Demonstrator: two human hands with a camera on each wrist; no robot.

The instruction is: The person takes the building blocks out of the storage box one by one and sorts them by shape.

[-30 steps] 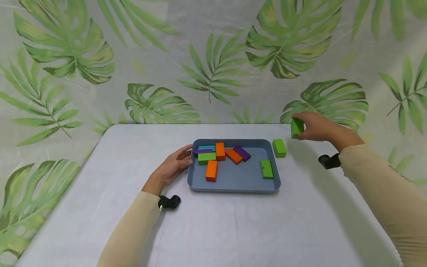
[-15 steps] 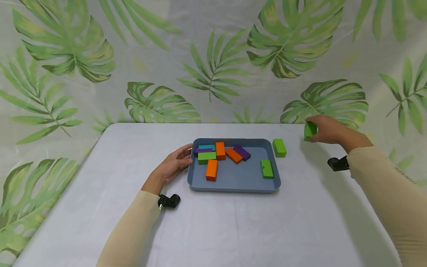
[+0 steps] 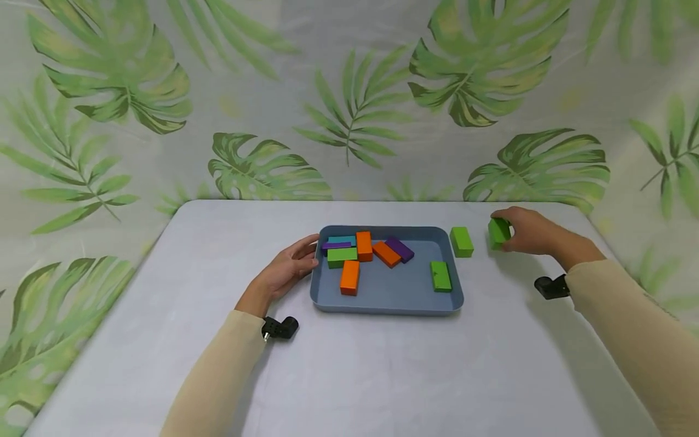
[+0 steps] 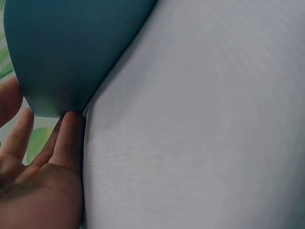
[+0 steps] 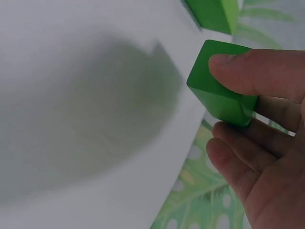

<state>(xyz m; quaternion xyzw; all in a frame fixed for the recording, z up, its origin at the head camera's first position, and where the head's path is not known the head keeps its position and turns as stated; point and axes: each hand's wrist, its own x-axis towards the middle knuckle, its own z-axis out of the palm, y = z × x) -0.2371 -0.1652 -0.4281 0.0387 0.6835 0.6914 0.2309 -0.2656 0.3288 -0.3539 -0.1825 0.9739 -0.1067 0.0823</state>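
My right hand (image 3: 530, 230) pinches a green block (image 3: 498, 233) between thumb and fingers, a little above the white table at the right. In the right wrist view the thumb lies on one face of this block (image 5: 224, 81), and the other fingers are at its opposite side. A second green block (image 3: 462, 242) stands on the table between the held block and the tray. The blue-grey tray (image 3: 393, 300) sits mid-table. My left hand (image 3: 281, 270) rests against its left side, fingers loosely extended; in the left wrist view the fingertips touch the tray wall (image 4: 71, 57).
Inside the tray lie orange blocks (image 3: 350, 278), green blocks (image 3: 440, 277), purple blocks (image 3: 400, 249) and a teal block (image 3: 342, 240), several clustered at the left. A leaf-patterned cloth (image 3: 349, 91) hangs behind the table's far edge.
My right hand carried the green block rightward, then brought it back slightly left and nearer the table. The left hand and the tray stay as they were.
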